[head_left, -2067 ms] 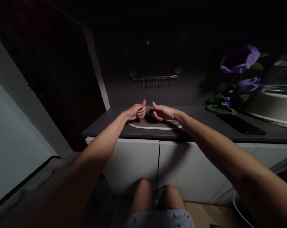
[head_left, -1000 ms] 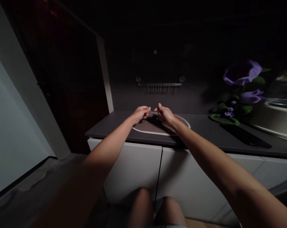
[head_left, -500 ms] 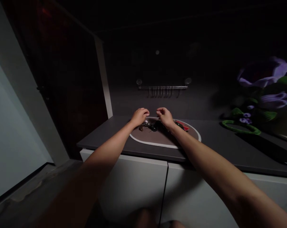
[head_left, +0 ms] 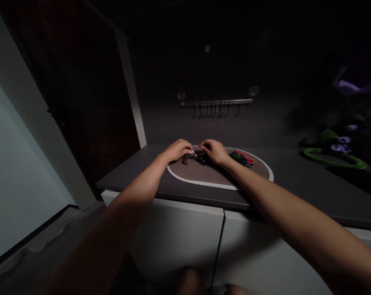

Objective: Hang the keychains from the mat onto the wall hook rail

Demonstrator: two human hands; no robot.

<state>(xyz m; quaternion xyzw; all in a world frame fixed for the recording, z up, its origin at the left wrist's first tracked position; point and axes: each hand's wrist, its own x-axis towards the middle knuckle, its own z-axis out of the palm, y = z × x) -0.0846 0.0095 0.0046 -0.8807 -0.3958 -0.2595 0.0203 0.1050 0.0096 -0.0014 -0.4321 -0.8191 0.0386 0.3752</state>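
My left hand is over the left part of a brown oval mat with a pale rim. Its thumb and fingers close on the edge of a small shiny metal bunch that looks like keys. A small brown piece lies just below that hand. My right hand hovers at the right of the bunch, fingers curled into a pinch; whatever is in them is too small or hidden. Right of it, a dark green coiled item lies against a red flat packet on the mat.
The mat lies on a dark countertop above white cabinet doors. On the back wall hangs a clear rail with several hooks. Purple flowers with a green ring-shaped base stand at the right. A dark door is at the left.
My left hand has lowered onto the metal bunch, its fingers now touching it. My right hand stays pinched beside it. The view has shifted, moving the flowers further right.
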